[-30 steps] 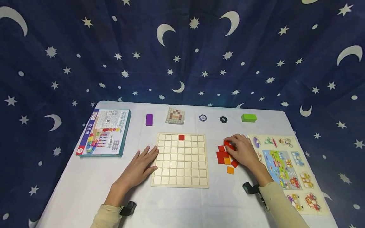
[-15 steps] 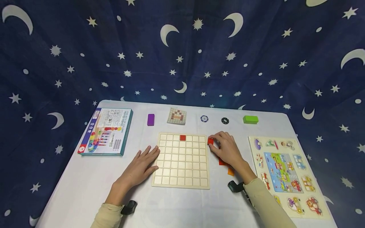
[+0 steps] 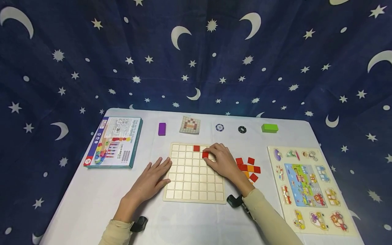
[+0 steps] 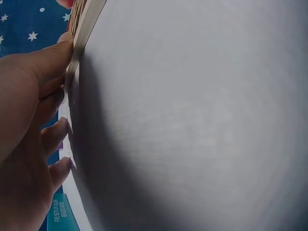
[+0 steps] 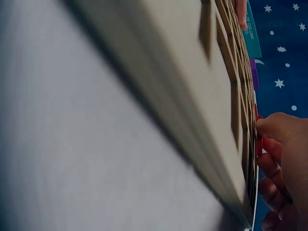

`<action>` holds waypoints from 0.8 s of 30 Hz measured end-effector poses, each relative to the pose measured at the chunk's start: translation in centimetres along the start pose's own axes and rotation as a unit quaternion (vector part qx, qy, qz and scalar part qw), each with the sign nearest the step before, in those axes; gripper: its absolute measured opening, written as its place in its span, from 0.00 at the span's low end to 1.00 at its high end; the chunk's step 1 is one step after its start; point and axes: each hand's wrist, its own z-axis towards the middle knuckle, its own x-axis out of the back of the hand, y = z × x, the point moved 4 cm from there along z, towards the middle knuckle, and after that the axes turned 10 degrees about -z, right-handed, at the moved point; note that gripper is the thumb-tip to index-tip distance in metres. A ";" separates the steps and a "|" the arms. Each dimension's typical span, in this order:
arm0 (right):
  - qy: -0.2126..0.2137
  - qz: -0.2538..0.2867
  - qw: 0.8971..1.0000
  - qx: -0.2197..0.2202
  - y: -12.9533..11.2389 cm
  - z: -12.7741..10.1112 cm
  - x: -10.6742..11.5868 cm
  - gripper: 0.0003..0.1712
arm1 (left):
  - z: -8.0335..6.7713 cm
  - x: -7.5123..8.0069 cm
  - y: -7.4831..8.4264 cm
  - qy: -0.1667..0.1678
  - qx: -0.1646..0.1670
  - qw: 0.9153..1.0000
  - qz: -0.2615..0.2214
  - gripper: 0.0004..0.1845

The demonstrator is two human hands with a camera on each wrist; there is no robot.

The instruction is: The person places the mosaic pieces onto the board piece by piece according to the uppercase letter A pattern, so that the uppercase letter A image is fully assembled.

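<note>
1. Red tile (image 3: 205, 155) is at the second row of the grid board (image 3: 194, 186), near the top-row tile (image 3: 196, 148); contact with its cell cannot be told.
2. Right hand (image 3: 222, 161) pinches it, thumb against finger.
3. Left hand (image 3: 149, 179): fingers spread, touching the left edge.
4. Loose tiles (image 3: 243, 167), red and orange, lie rightward.

"What dresses the table (image 3: 190, 224)?"

"Matt white cloth, faintly creased; beyond its far edge, a cloth backdrop (image 3: 153, 20) hangs in soft folds."

"And the grid board (image 3: 195, 186)?"

"Pale and wood-like, smooth, with a soft sheen. The red tiles (image 3: 205, 154) look smooth and flat-faced; plastic or painted wood, one cannot tell."

"Near the far left corner?"

"A box (image 3: 122, 149) of smooth printed card."
</note>
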 end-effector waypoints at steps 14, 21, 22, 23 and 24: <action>-0.013 0.002 1.000 0.016 -0.4 0.0 -0.2 0.20 | 0.0 -0.1 0.0 0.002 -0.002 1.000 0.000 0.37; -0.017 0.000 1.000 0.013 -0.2 -0.3 0.0 0.20 | 0.0 -0.1 0.0 0.003 -0.005 1.000 0.002 0.38; -0.016 0.002 1.000 0.013 -0.1 -0.5 0.2 0.20 | 0.0 -0.1 0.0 0.003 -0.004 1.000 0.002 0.38; -0.014 0.006 1.000 0.011 0.2 -0.8 0.4 0.19 | 0.0 -0.1 0.0 0.002 -0.004 1.000 0.002 0.38; -0.010 0.009 1.000 0.008 0.5 -1.1 0.7 0.19 | 0.0 -0.1 -0.1 0.002 -0.003 1.000 0.002 0.38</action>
